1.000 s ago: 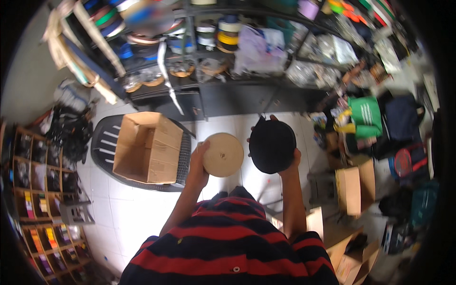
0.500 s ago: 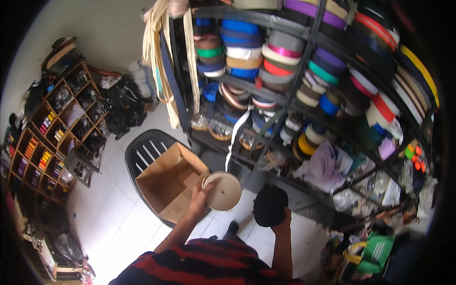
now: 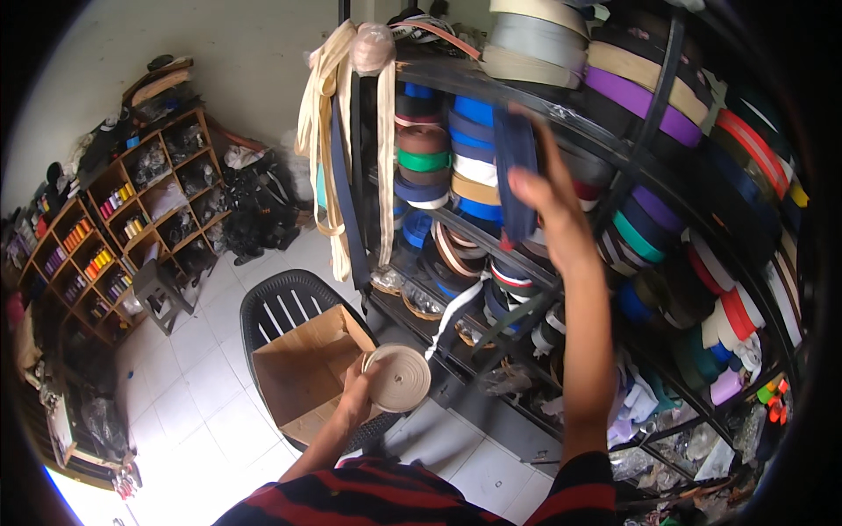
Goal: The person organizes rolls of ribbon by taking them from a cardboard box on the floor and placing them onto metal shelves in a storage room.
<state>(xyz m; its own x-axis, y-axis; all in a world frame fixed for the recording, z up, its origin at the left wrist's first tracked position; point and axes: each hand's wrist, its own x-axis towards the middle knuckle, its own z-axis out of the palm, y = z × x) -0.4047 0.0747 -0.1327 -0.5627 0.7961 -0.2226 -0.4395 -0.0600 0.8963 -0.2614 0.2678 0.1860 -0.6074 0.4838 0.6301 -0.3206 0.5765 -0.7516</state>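
My left hand [image 3: 358, 386] grips a beige roll of webbing tape [image 3: 399, 379] by its edge, its coiled flat face turned up. The roll is over the near right rim of an open cardboard box [image 3: 303, 359]. My right arm reaches up to the shelf rack, where my right hand [image 3: 554, 197], blurred, is closed around a dark navy roll of webbing [image 3: 516, 175]. That roll stands on edge in front of the stacked rolls and partly covers them. Whether it touches the shelf I cannot tell.
The box rests on a black plastic chair [image 3: 279, 302]. Coloured webbing rolls fill the metal rack [image 3: 491, 83], from which cream straps [image 3: 386, 158] and a white strip [image 3: 456, 311] hang. A thread cabinet [image 3: 132, 197] and a grey stool [image 3: 160, 289] stand on the left.
My right hand has risen from low beside my body to the shelf with the dark roll. The view has shifted right and up. My left hand still holds the beige roll.
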